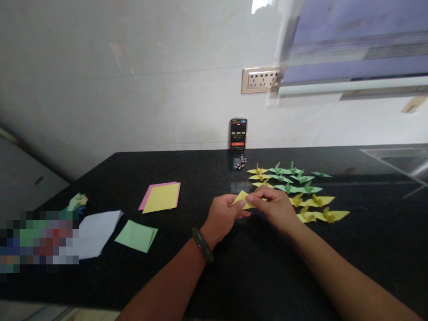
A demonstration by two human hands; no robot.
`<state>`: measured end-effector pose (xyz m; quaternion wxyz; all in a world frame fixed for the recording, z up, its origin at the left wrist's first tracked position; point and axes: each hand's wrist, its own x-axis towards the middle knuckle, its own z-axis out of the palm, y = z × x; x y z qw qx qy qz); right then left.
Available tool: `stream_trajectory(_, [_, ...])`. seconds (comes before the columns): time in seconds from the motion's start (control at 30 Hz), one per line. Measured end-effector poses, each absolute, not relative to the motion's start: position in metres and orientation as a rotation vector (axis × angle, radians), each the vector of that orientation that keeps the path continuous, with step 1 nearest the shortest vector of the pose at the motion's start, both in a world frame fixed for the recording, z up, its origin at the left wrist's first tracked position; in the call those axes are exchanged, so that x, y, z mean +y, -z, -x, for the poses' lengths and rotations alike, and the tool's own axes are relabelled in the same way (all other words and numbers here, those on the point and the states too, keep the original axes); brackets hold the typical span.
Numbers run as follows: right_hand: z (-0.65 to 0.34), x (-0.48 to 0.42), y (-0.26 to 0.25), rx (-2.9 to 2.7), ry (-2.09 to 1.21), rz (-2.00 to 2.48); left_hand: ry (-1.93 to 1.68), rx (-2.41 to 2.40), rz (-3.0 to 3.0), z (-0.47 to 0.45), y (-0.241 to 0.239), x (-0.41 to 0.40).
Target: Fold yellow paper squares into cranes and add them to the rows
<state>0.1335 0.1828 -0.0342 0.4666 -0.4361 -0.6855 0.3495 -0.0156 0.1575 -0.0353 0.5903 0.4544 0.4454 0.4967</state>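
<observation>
A small folded yellow paper piece [242,199] is pinched between both hands just above the black countertop [187,169]. My left hand [223,217], with a dark band on its wrist, grips the piece's left side with closed fingers. From the right, my right hand [274,207] pinches the same piece with thumb and forefinger. Just beyond and to the right of my hands lie several finished paper cranes, yellow ones [317,215] and green ones [294,178], set out in rows.
A stack of yellow and pink paper squares [162,196] lies at left, with a folded green sheet [137,236] and white sheets [96,232] nearer the edge. A phone [238,133] showing a timer leans against the wall. A small bead string [241,161] lies before it. A sink [401,160] is at far right.
</observation>
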Motion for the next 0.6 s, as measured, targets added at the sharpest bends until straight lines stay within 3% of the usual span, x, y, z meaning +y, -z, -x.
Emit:
stream_trajectory(0.3, [-0.1393,0.1834,0.0289,-1.856,-0.770,1.010,-1.019,1.117,-1.221,0.0189,0.0373,0.1584])
stream_trajectory(0.6, [-0.1370,0.1828,0.0327,-1.605,-0.895,1.183,-1.054,1.166,-1.175,0.0196,0.0381,0.1622])
